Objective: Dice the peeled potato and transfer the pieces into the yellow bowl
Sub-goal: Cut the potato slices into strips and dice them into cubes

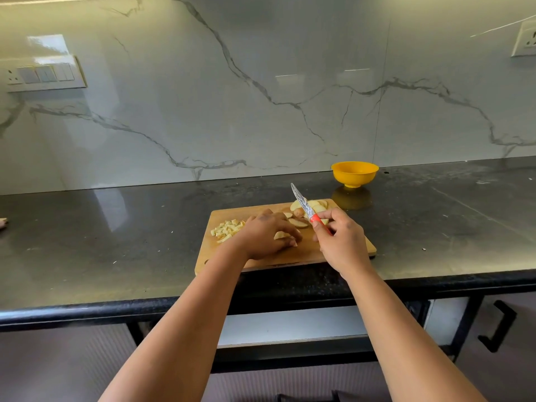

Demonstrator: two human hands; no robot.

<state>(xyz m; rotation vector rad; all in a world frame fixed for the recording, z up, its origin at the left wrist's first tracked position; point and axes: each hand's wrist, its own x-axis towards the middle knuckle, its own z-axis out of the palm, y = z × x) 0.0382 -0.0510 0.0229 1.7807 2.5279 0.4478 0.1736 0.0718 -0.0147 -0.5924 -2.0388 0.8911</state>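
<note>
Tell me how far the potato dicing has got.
Done: a pile of diced pieces sits on the cutting board. In hand: the left hand holds a potato slice; the right hand grips the knife, blade lifted. Left: the undiced slices, and moving everything into the yellow bowl.

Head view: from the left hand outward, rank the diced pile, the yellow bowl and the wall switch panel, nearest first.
1. Diced pile: on the cutting board, just left of the left hand.
2. Yellow bowl: on the counter behind the board, to the right.
3. Switch panel: on the wall, far left.
</note>
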